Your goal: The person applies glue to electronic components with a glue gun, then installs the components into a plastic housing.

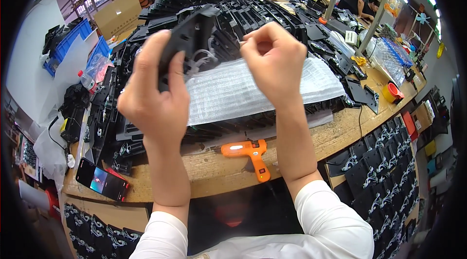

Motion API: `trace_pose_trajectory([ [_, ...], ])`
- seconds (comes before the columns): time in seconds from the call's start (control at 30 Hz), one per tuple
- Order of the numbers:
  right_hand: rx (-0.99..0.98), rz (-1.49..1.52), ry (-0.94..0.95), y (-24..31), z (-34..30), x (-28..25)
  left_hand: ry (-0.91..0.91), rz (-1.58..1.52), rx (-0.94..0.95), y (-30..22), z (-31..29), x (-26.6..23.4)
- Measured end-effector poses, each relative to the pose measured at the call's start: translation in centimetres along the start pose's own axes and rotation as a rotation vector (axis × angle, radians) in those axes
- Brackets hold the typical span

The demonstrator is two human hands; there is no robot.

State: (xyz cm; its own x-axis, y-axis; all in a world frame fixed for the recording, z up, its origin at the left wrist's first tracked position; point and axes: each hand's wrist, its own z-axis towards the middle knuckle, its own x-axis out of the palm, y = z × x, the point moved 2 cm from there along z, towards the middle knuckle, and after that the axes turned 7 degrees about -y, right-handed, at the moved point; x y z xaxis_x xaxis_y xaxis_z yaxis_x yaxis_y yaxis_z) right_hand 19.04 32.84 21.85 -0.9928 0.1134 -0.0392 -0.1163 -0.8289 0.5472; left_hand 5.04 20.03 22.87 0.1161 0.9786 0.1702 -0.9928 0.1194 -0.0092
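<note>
My left hand (155, 89) grips a black plastic panel part (194, 35) with white wires on it, held up above the bench. My right hand (275, 62) is raised beside it with fingers pinched together near the part's right edge, apparently on a thin white wire (206, 57). Both hands hover over a sheet of white foam wrap (228, 89) that lies on stacked black parts.
An orange glue gun (248, 153) lies on the wooden bench (214, 171) near me. A phone (102, 180) sits at the front left. Piles of black plastic parts (253, 11) fill the bench; more stand in rows at right (384, 161). Other people work behind.
</note>
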Motion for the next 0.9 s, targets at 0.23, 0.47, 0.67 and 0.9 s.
trace_pose_trajectory([
  [0.23,0.096,0.027,-0.110,-1.4,1.5,-2.3,-0.004,-0.056,-0.243,3.1,0.6,-1.6],
  [0.47,0.110,0.103,-0.032,-0.3,1.2,-2.2,0.047,-0.162,-0.345,3.7,0.2,-1.8],
  [0.67,0.074,0.094,0.001,0.2,0.9,-2.3,0.054,-0.201,-0.338,3.5,0.4,-1.9],
  [0.9,0.015,0.044,-0.017,1.5,0.7,-3.0,0.063,-0.241,-0.367,3.5,0.5,-2.2],
])
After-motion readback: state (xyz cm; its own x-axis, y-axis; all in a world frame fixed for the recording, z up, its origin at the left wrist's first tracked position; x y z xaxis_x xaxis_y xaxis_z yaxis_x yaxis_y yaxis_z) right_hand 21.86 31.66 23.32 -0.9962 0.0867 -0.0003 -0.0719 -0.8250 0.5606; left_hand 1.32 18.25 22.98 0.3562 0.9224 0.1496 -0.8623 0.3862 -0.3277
